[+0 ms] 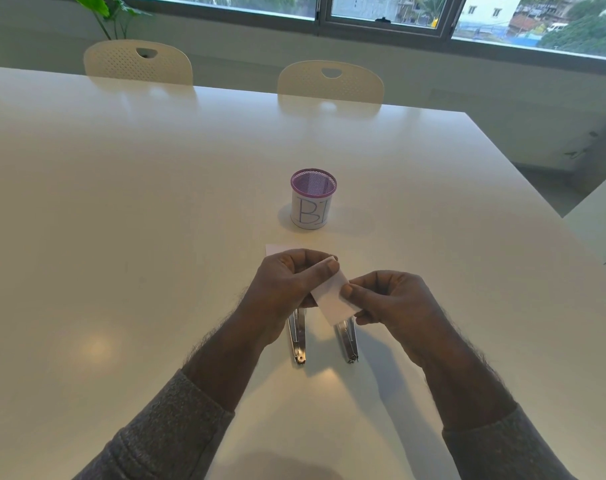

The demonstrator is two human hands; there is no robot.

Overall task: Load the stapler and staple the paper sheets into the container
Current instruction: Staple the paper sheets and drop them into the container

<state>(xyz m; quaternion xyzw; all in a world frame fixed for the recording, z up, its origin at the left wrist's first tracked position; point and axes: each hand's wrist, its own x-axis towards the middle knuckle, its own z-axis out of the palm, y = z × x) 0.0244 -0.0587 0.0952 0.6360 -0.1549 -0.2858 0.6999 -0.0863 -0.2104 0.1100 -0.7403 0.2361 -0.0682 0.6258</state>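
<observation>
1. The stapler (300, 336) lies opened flat on the surface (121, 237), its two metal arms running toward the person, directly below both hands.
2. The left hand (287, 289) and right hand (395, 303) each pinch one paper sheet (331, 297) between them (its long axis slanting down-right).
3. Beyond stands the container (313, 199), straight ahead, roughly equidistant from both hands.

**Both hands raised, fingers pinched**

Forearms reaching in from the lower corners, grey sleeves pushed back above the wrists. Left hand (287, 285) lifted off the surface, fingers curled, thumb laid forward in a pinch. Right hand (395, 303) just beside it, knuckles up, thumb and forefinger pinched toward the left. Hands nearly touching at the fingertips.
</observation>
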